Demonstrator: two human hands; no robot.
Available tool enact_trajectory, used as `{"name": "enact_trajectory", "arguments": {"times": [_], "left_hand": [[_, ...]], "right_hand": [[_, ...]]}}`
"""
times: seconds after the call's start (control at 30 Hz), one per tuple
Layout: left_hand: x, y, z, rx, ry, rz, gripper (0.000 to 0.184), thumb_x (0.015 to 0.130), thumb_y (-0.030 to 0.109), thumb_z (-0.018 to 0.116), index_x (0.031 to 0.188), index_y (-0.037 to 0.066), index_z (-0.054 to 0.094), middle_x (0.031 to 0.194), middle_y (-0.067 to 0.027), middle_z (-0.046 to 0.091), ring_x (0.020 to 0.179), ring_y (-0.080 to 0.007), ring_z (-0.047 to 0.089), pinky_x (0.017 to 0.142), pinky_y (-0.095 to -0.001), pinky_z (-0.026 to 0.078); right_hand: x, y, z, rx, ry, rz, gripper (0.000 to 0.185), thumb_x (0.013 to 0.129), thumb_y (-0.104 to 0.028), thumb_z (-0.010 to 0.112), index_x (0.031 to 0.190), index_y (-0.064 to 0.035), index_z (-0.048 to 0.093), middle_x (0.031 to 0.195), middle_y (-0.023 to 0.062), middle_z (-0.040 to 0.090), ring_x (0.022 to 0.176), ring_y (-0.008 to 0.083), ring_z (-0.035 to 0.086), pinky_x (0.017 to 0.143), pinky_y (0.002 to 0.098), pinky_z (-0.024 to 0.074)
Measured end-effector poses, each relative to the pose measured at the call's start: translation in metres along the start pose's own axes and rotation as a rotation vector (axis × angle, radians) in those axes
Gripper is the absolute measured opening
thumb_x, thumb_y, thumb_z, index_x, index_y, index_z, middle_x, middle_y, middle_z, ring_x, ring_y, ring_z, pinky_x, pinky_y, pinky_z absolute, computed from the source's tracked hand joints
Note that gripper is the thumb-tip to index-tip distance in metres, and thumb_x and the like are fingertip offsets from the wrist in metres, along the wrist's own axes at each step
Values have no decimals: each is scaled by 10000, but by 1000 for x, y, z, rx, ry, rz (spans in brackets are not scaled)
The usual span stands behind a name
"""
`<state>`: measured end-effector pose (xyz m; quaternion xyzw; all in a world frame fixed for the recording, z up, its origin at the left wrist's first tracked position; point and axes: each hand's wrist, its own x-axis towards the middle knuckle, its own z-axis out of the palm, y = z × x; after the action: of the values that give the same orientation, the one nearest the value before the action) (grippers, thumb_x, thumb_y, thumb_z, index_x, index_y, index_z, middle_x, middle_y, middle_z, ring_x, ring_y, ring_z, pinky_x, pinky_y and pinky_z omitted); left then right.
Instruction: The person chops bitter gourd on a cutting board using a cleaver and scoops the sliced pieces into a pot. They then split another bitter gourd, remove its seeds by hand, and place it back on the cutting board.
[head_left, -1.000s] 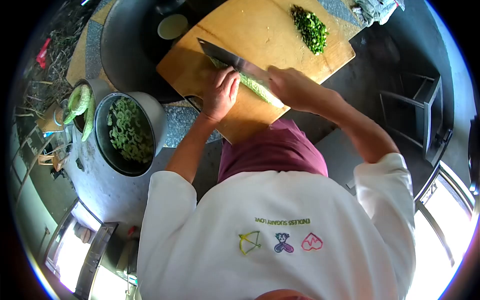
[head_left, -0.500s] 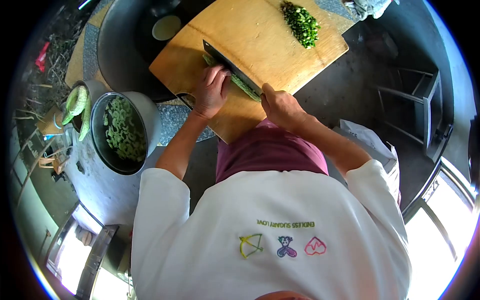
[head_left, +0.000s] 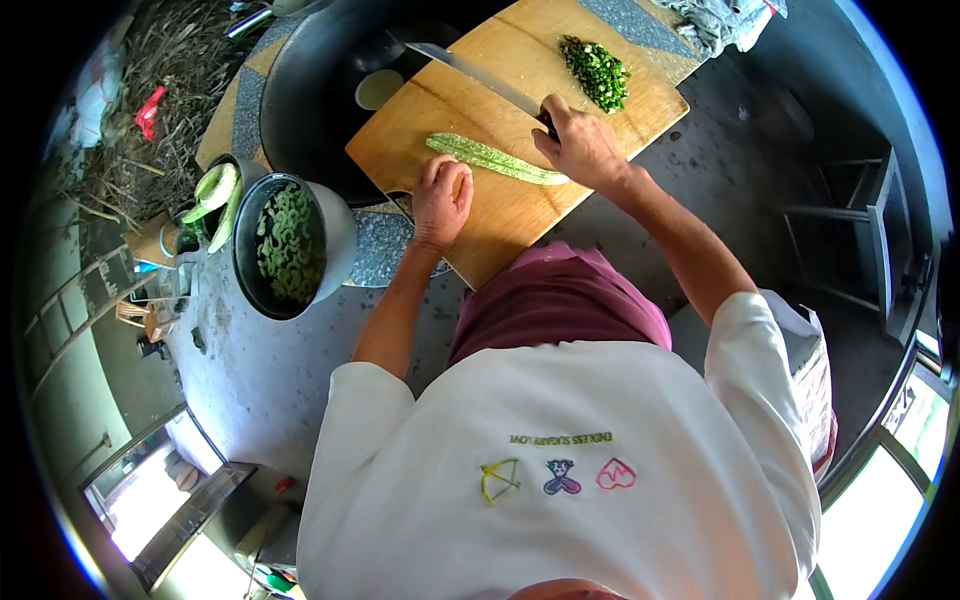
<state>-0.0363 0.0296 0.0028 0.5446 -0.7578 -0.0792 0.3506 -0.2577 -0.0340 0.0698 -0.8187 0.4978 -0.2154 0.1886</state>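
My right hand point(head_left: 588, 148) is wrapped round the handle of a broad kitchen knife point(head_left: 490, 82), its blade raised above the wooden cutting board point(head_left: 500, 215) and pointing up and left. On the board below the blade lies a long, pale green bitter melon point(head_left: 495, 160), with a lengthwise line along it. My left hand point(head_left: 443, 203) rests on the board beside the melon's left end, fingers curled in; whether anything is in them is hidden. A heap of chopped green vegetable point(head_left: 597, 74) sits near the board's far right corner.
A metal pot point(head_left: 340, 235) with curved green slices point(head_left: 290, 245) stands left of the board. Behind it, a smaller pot point(head_left: 252, 172) holds melon pieces point(head_left: 222, 205). The board lies across a large dark wok point(head_left: 300, 100). A grey cloth point(head_left: 722, 22) is at the back right.
My right hand has lifted the knife off the melon and moved it up and away. The left hand has drawn back from the melon, which now shows whole. The view has shifted.
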Motion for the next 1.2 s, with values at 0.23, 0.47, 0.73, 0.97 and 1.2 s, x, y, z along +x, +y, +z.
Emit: {"name": "enact_trajectory", "arguments": {"times": [0.23, 0.47, 0.73, 0.97, 1.2], "left_hand": [[30, 15, -10, 204, -149, 166, 397, 774, 104, 560, 1164, 119, 488, 1179, -70, 492, 1142, -254, 430, 966, -393, 322], [45, 23, -35, 285, -710, 102, 334, 757, 96, 591, 1090, 99, 560, 1062, -64, 537, 1018, -256, 509, 890, -401, 368], [21, 13, -47, -524, -439, -564, 257, 778, 136, 646, 998, 22, 577, 853, -30, 562, 769, -111, 549, 670, -240, 453], [32, 44, -46, -1047, -379, -794, 291, 872, 153, 542, 1109, -13, 507, 977, -63, 575, 875, -157, 596, 740, -293, 517], [41, 39, -76, -1083, -461, -900, 359, 863, 217, 558, 1082, -65, 524, 877, -84, 582, 784, -226, 649, 634, -266, 553]], "right_hand": [[19, 47, 31, -220, -96, -126, 280, 783, -201, 541, 989, -63, 410, 856, 148, 583, 727, 334, 600, 620, 422, 469], [9, 54, 44, -284, 229, -269, 279, 784, -200, 562, 1019, -75, 480, 952, 162, 533, 882, 326, 553, 746, 394, 447], [-42, -2, 38, 1043, -406, 409, 292, 825, -208, 607, 1033, -23, 519, 980, 130, 602, 847, 222, 611, 707, 313, 504], [-24, -25, 43, 1323, -349, 243, 458, 824, -232, 632, 1185, -4, 465, 946, 102, 610, 853, 166, 595, 744, 302, 496], [-18, 1, 28, 1477, -381, 553, 255, 833, -161, 562, 1022, 10, 544, 747, 34, 542, 626, 126, 542, 570, 260, 482]]}}
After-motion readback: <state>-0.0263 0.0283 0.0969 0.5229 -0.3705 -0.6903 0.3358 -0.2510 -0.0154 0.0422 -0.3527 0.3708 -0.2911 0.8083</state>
